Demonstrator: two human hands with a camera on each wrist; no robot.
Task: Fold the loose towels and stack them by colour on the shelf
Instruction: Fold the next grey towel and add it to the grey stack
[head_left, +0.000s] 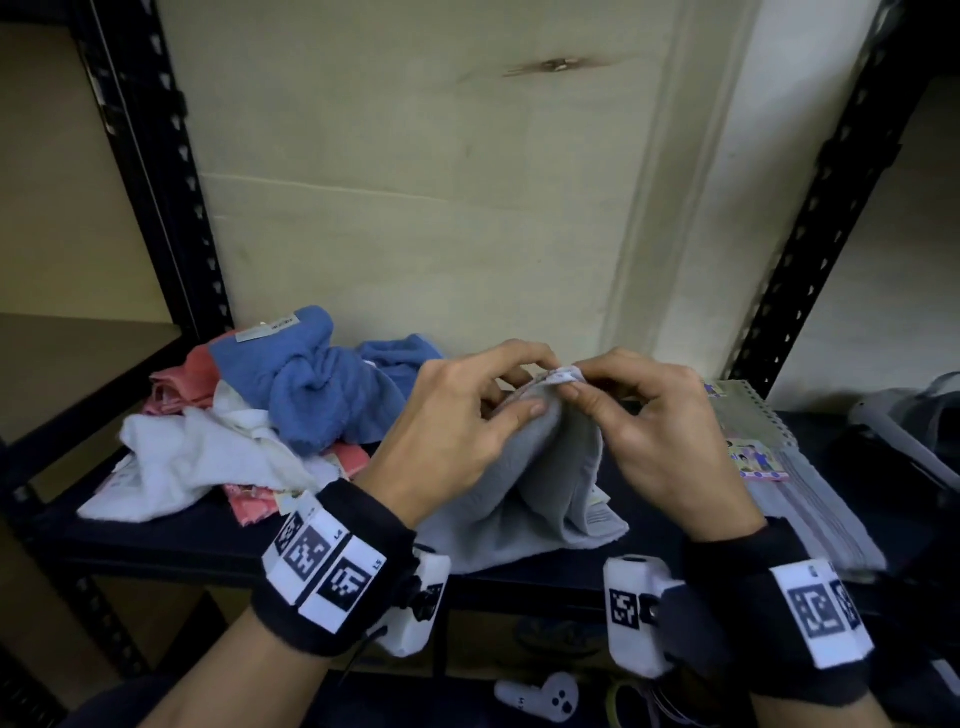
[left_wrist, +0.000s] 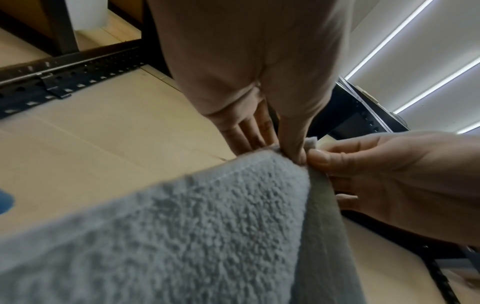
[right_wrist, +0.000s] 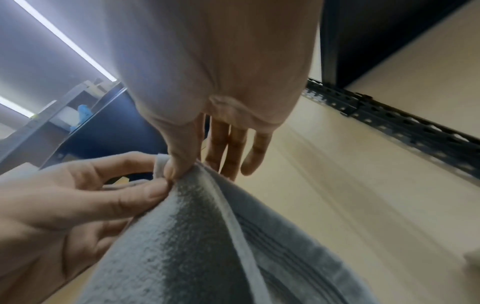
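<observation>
A grey towel (head_left: 524, 499) hangs in a tented fold over the front of the dark shelf (head_left: 156, 535), raised at its top corner. My left hand (head_left: 537, 389) and right hand (head_left: 582, 385) both pinch that corner, thumbs nearly touching. In the left wrist view my left hand (left_wrist: 280, 148) nips the grey towel (left_wrist: 182, 236) edge beside my right hand (left_wrist: 319, 158). The right wrist view shows my right hand (right_wrist: 197, 168) pinching the grey towel's (right_wrist: 207, 246) hem with its other fingers straight, and my left hand (right_wrist: 155, 189) against it.
A loose heap lies on the shelf's left: blue towel (head_left: 322, 384), white towel (head_left: 192, 457), pink towel (head_left: 182, 384). A folded grey towel (head_left: 815, 509) and a spiral notebook (head_left: 748, 410) sit at the right. Black perforated uprights (head_left: 171, 208) flank the bay. A white controller (head_left: 540, 699) lies below.
</observation>
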